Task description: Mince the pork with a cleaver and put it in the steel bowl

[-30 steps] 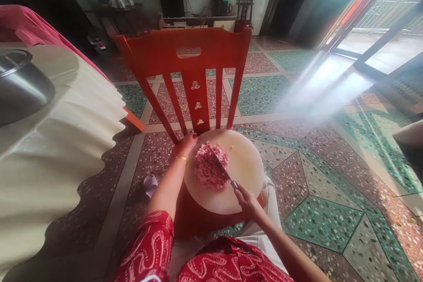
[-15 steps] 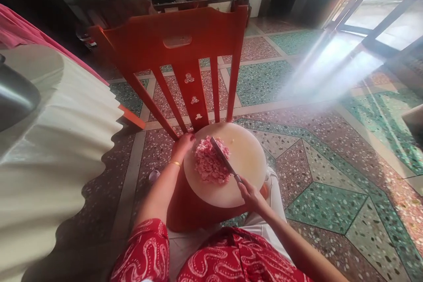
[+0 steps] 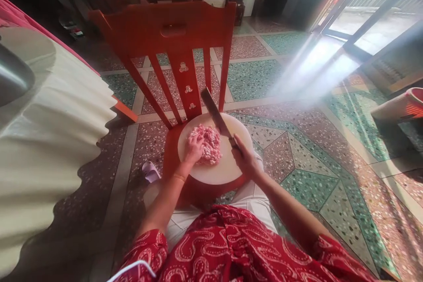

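Observation:
A heap of pink minced meat (image 3: 212, 147) lies on a round, pale cutting board (image 3: 235, 165) set on the seat of a red wooden chair. My left hand (image 3: 194, 146) is at the heap's left side, its fingers curled into the meat; the fingertips are partly hidden. In my right hand (image 3: 245, 157) is the handle of a cleaver (image 3: 216, 116). Its dark blade is raised at the board's right, tilted up and away towards the chair back, beside the meat.
The red chair's slatted back (image 3: 185, 70) rises just beyond the board. To the left hangs a table's cream cloth (image 3: 66, 141). A light purple slipper (image 3: 151, 171) lies on the patterned floor. At the right edge stands a bin-like container (image 3: 401, 101).
My left hand has moved from the board's far left edge onto the meat. The cleaver has lifted off the heap and shifted right. The view has tilted slightly.

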A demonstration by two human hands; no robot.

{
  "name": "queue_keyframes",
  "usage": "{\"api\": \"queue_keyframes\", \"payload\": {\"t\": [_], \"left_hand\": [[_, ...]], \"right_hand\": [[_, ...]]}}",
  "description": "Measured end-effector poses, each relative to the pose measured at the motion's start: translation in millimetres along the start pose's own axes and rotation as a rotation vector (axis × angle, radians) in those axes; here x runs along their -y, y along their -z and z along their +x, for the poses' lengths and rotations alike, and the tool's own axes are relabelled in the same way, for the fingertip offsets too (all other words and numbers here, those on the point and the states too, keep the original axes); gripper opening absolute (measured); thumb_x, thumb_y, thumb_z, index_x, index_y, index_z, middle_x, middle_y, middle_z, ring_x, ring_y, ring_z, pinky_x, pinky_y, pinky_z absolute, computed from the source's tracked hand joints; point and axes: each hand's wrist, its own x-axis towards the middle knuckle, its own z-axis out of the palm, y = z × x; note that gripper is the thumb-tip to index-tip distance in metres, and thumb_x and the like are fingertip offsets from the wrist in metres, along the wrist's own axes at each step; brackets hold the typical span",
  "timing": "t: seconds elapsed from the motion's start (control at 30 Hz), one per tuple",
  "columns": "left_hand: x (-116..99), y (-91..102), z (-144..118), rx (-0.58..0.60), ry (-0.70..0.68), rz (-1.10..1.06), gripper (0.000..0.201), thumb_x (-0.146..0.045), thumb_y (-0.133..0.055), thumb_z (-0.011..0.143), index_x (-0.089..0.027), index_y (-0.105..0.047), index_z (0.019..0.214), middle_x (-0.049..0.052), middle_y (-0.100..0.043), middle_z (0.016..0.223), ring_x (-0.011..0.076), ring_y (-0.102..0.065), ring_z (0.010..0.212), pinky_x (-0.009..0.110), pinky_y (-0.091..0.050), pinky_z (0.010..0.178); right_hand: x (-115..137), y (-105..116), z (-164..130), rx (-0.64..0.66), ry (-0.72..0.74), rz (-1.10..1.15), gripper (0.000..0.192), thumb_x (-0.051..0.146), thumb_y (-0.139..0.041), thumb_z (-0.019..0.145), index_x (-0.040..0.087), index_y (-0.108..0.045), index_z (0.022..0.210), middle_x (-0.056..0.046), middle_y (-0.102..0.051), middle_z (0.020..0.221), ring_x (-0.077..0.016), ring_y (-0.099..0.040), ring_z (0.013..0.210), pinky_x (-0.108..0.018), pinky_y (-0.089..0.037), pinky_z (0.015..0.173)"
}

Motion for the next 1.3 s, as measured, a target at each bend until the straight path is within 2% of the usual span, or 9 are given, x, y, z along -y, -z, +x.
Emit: {"api": "queue_keyframes", "payload": {"t": [0.17,0.3,0.4,0.53,0.67,0.87,1.07,1.2,1.3], "left_hand": [[-0.9,2.9,-42.3,-0.137,0.085,-0.045,0.032,-0.016,-0.048,0.082,-0.023,-0.070,0.105,0.010,-0.061,0.120,0.0238,-0.054,0.114,0.039,-0.039,0.103],[6.0,-5.0,-71.3,-0.240,0.227,-0.134,0.022,-0.022,-0.047,0.085,-0.018,-0.068,0.087,0.011,-0.067,0.093,0.0225,-0.061,0.096,0.037,-0.045,0.093],[10.9,-11.9,-80.2,-0.321,0.298,-0.214,0.024,-0.023,-0.044,0.086,-0.017,-0.066,0.091,0.012,-0.068,0.093,0.0226,-0.061,0.092,0.037,-0.046,0.089],[17.0,-13.2,-74.7,-0.390,0.459,-0.361,0.026,-0.023,-0.038,0.087,-0.019,-0.063,0.094,0.010,-0.069,0.096,0.0204,-0.063,0.091,0.032,-0.048,0.085],[20.0,-17.1,-64.4,-0.451,0.599,-0.406,0.026,-0.021,-0.036,0.086,-0.018,-0.061,0.092,0.009,-0.068,0.094,0.0189,-0.064,0.089,0.031,-0.049,0.084],[15.5,-21.2,-52.7,-0.436,0.575,-0.475,0.024,-0.021,-0.036,0.088,-0.019,-0.058,0.093,0.010,-0.067,0.098,0.0195,-0.063,0.094,0.032,-0.048,0.087],[15.7,-26.1,-49.0,-0.409,0.596,-0.461,0.025,-0.021,-0.034,0.089,-0.017,-0.058,0.097,0.012,-0.067,0.098,0.0202,-0.063,0.093,0.032,-0.046,0.085],[17.9,-29.0,-51.3,-0.380,0.603,-0.434,0.025,-0.022,-0.035,0.090,-0.017,-0.058,0.099,0.011,-0.067,0.098,0.0205,-0.063,0.093,0.031,-0.046,0.083],[17.8,-28.5,-52.1,-0.346,0.587,-0.441,0.025,-0.024,-0.036,0.090,-0.018,-0.058,0.100,0.011,-0.067,0.098,0.0213,-0.063,0.092,0.031,-0.047,0.081]], "right_hand": [[34.2,-5.8,32.4,-0.078,0.315,-0.027,0.052,0.033,-0.040,0.095,0.017,-0.042,0.144,-0.010,-0.066,0.118,-0.0174,-0.065,0.102,-0.029,-0.051,0.091],[1.4,-40.0,13.2,0.126,0.138,-0.153,0.048,0.031,-0.044,0.094,0.022,-0.047,0.141,-0.006,-0.069,0.113,-0.0210,-0.067,0.101,-0.030,-0.053,0.087],[-13.1,-42.9,-4.1,0.271,-0.046,-0.274,0.047,0.029,-0.050,0.091,0.026,-0.051,0.138,-0.005,-0.073,0.103,-0.0238,-0.071,0.089,-0.032,-0.055,0.080],[8.4,-25.5,-0.7,0.205,0.001,-0.266,0.050,0.029,-0.043,0.094,0.025,-0.043,0.144,-0.006,-0.071,0.111,-0.0228,-0.069,0.097,-0.030,-0.053,0.083],[9.8,-36.1,5.1,0.078,0.142,-0.166,0.052,0.030,-0.038,0.096,0.020,-0.037,0.147,-0.009,-0.063,0.126,-0.0200,-0.064,0.108,-0.029,-0.050,0.091],[-12.9,-39.3,-7.0,0.315,-0.086,-0.311,0.046,0.031,-0.045,0.092,0.023,-0.052,0.137,-0.006,-0.073,0.100,-0.0235,-0.070,0.087,-0.032,-0.054,0.078],[13.2,-30.5,0.5,0.075,0.067,-0.151,0.053,0.032,-0.038,0.095,0.018,-0.037,0.147,-0.007,-0.068,0.116,-0.0169,-0.067,0.096,-0.027,-0.051,0.087],[-11.7,-43.4,-14.6,0.238,-0.070,-0.232,0.050,0.029,-0.040,0.092,0.014,-0.048,0.139,-0.011,-0.070,0.109,-0.0217,-0.068,0.098,-0.030,-0.052,0.085],[-15.3,-34.6,-21.2,0.323,-0.154,-0.291,0.047,0.031,-0.042,0.093,0.019,-0.052,0.137,-0.008,-0.071,0.106,-0.0224,-0.068,0.095,-0.030,-0.053,0.082]]}}
